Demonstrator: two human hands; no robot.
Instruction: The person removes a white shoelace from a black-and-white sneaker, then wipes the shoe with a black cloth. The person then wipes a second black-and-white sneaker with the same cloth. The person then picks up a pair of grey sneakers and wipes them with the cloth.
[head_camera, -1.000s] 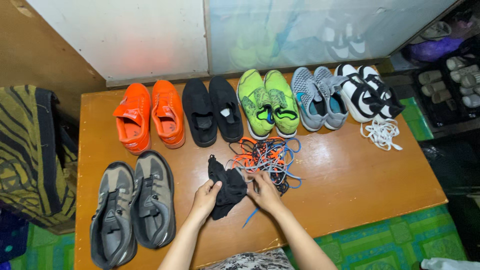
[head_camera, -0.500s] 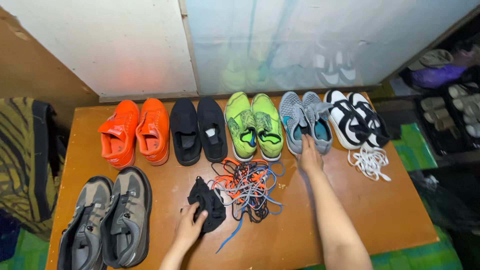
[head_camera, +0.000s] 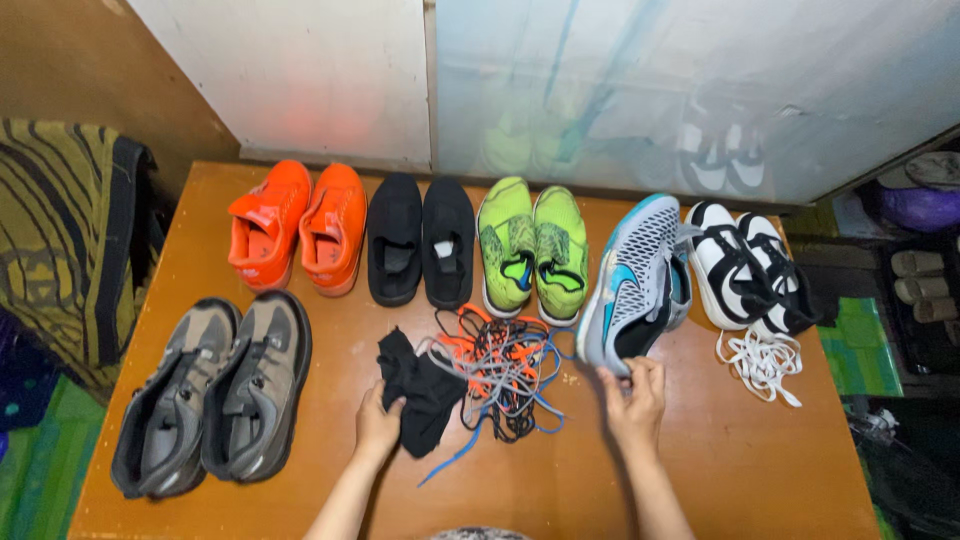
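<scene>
Bench (head_camera: 700, 470): brown wooden top, set against a pale wall; it carries every shoe and lace here.
Grey-brown shoes (head_camera: 215, 395): a pair at the near left corner, side by side, well apart from both hands.
Orange shoes (head_camera: 297, 228): a pair at the far left of the back row.
Black shoes (head_camera: 420, 240): a pair next in the row, just beyond the lace heap.
Green shoes (head_camera: 532, 250): a pair in the middle of the row.
White and black shoes (head_camera: 752, 268): a pair at the right end of the row.
Grey and blue shoe (head_camera: 632, 282): tipped up on its side, heel end toward the person, directly above the right hand and touching its fingers; its mate is mostly hidden behind it.
Lace heap (head_camera: 500, 368): orange, grey, black and blue laces tangled between the two hands.
White laces (head_camera: 765, 362): a loose bunch near the white and black shoes, right of the right hand.
Black cloth (head_camera: 420, 388): crumpled, beside the heap, under the left fingertips.
Right hand (head_camera: 635, 400): fingers curled, gripping the heel end of the grey and blue shoe.
Left hand (head_camera: 378, 425): fingers pinching the near edge of the black cloth.
</scene>
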